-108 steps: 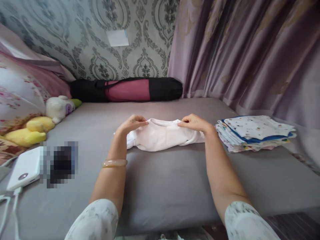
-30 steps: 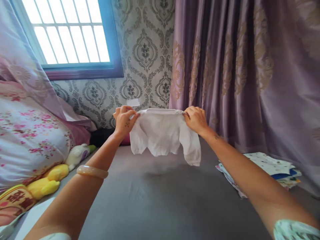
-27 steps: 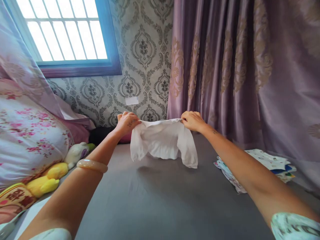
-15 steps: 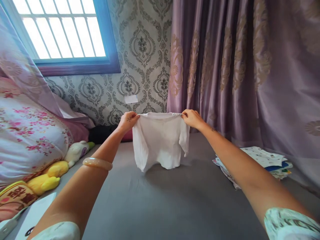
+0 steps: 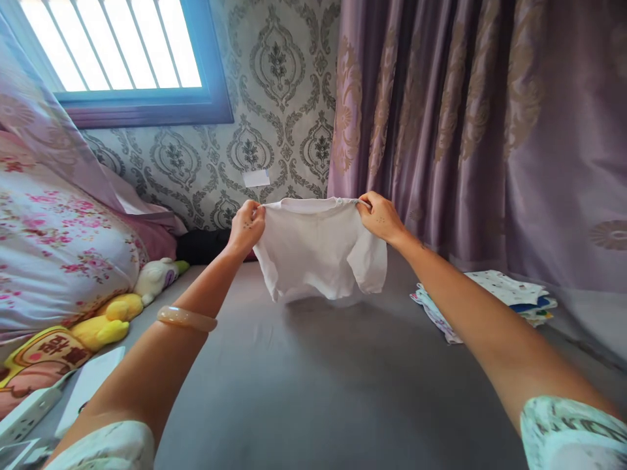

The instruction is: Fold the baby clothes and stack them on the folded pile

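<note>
A small white long-sleeved shirt (image 5: 313,245) hangs in the air, stretched between my two hands above the grey bed sheet (image 5: 313,391). My left hand (image 5: 247,225) is closed on its left shoulder. On the other side, my right hand (image 5: 381,217) pinches the right shoulder near the neckline. The neck opening faces up, and both sleeves hang loose, flaring outward. A shadow falls on the sheet below the hem.
Folded clothes (image 5: 509,290) lie stacked at the right, partly behind my right forearm. Along the left are a floral pillow (image 5: 63,241), plush toys (image 5: 110,320) and a power strip (image 5: 29,408). A purple curtain (image 5: 421,98) and patterned wall (image 5: 279,85) stand behind.
Both hands have risen slightly in view and spread a little farther apart, with the shirt pulled wider. Its hem and sleeves have swung up and outward. The camera view has tilted slightly.
</note>
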A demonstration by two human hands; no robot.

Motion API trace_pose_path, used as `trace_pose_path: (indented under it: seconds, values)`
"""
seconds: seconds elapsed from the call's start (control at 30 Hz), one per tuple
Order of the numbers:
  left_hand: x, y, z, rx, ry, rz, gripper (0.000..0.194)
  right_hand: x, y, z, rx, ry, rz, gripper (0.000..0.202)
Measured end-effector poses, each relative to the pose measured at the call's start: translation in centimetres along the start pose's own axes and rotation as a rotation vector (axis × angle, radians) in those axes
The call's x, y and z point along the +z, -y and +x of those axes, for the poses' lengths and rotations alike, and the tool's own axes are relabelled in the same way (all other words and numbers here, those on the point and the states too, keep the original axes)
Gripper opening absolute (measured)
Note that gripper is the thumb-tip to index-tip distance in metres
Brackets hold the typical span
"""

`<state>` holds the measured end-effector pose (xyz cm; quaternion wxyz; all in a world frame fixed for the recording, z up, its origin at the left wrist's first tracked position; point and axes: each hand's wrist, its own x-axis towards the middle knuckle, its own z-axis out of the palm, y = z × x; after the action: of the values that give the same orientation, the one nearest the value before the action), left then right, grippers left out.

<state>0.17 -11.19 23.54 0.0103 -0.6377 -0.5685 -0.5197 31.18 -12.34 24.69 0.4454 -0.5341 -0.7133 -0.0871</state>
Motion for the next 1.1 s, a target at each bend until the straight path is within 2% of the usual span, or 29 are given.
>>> trace_pose_path:
  seconds: [0.13, 0.23, 0.3, 0.37, 0.47, 0.57, 0.7, 0.8, 0.9, 1.0, 1.1]
  values:
    - [-3.6, -1.1, -1.9, 0.117, -0.023, 0.070, 0.028, -2.3, 0.5, -1.7, -0.011, 0.055, 0.111, 0.036]
    - [-7.0, -2.2, -3.2, 0.140, 0.016, 0.069, 0.034, -4.6, 1.4, -2.9, -0.015, 0.135, 0.285, 0.042]
    - [-9.0, -3.2, -3.9, 0.128, 0.088, 0.035, 0.037, -6.1, 2.0, -3.4, 0.042, 0.217, 0.418, 0.042]
    - [-10.5, -3.9, -4.2, 0.052, 0.183, 0.015, 0.041, -7.1, 2.5, -3.5, 0.130, 0.317, 0.525, 0.041]
    - [-10.8, -3.5, -4.1, -0.115, 0.393, -0.013, 0.040, -7.0, 2.1, -3.3, 0.274, 0.483, 0.608, 0.039]
    - [-8.4, -0.6, -3.7, -0.254, 0.633, -0.005, 0.039, -4.7, 0.5, -3.4, 0.410, 0.655, 0.613, 0.039]
    - [-2.4, 5.1, -4.4, -0.289, 0.823, -0.018, 0.040, 0.8, -3.1, -5.2, 0.511, 0.852, 0.550, 0.036]
    - [2.2, 8.6, -6.0, -0.339, 0.836, 0.056, 0.033, 5.4, -5.8, -7.4, 0.487, 0.870, 0.462, 0.031]
    - [6.1, 10.7, -7.9, -0.321, 0.845, 0.152, 0.025, 9.4, -8.1, -9.4, 0.379, 0.807, 0.273, 0.025]
    - [9.0, 11.9, -9.6, -0.295, 0.818, 0.298, 0.023, 12.4, -9.7, -11.2, 0.272, 0.774, 0.102, 0.025]
    - [10.8, 12.9, -11.2, -0.256, 0.780, 0.370, 0.025, 14.0, -10.4, -12.8, 0.176, 0.739, -0.025, 0.027]
